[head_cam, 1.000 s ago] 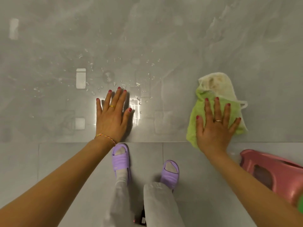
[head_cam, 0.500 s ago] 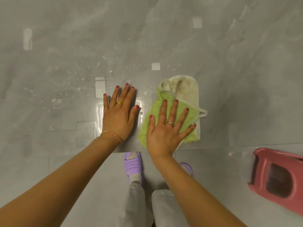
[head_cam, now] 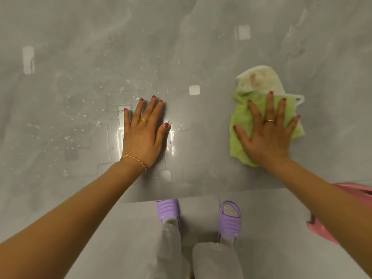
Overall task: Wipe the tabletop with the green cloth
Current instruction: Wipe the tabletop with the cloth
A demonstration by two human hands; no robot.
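The green cloth, with a stained white part folded over its far end, lies on the glossy grey tabletop at the right. My right hand presses flat on the cloth with its fingers spread. My left hand rests flat on the bare tabletop to the left of it, fingers apart, holding nothing. Water droplets speckle the surface left of and beyond my left hand.
The table's near edge runs across below my hands. Under it I see the grey tiled floor, my legs and purple slippers. A pink plastic object sits on the floor at the right, partly behind my right arm.
My right hand has swept the cloth from next to my left hand back out to the right. My left hand has stayed pressed on the table.
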